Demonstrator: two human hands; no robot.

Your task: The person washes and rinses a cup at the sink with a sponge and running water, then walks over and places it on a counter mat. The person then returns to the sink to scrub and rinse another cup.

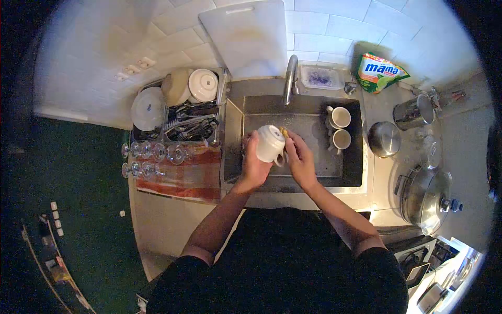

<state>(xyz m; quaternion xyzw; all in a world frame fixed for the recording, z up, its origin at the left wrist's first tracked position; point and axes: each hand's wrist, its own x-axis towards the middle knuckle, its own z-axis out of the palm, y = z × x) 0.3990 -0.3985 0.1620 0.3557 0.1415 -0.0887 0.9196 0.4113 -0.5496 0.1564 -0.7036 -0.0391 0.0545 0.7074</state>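
A white mug (270,144) is held tilted over the sink (317,166), its base turned up and its handle low on the right. My left hand (253,168) is closed around the mug's left side. In my right hand (302,163), a yellow sponge (284,132) is pinched at the mug's right edge near the base. Only a small part of the sponge shows between fingers and mug. Two more white mugs, a farther one (341,117) and a nearer one (342,139), stand at the sink's right side.
The faucet (290,78) rises behind the sink. Left are a dish rack (217,137) with plates and cutlery, and several upturned glasses (176,154) on a striped towel (201,175). Right stand a steel pot (384,139) and a lidded pot (429,201). A detergent pouch (380,73) leans behind.
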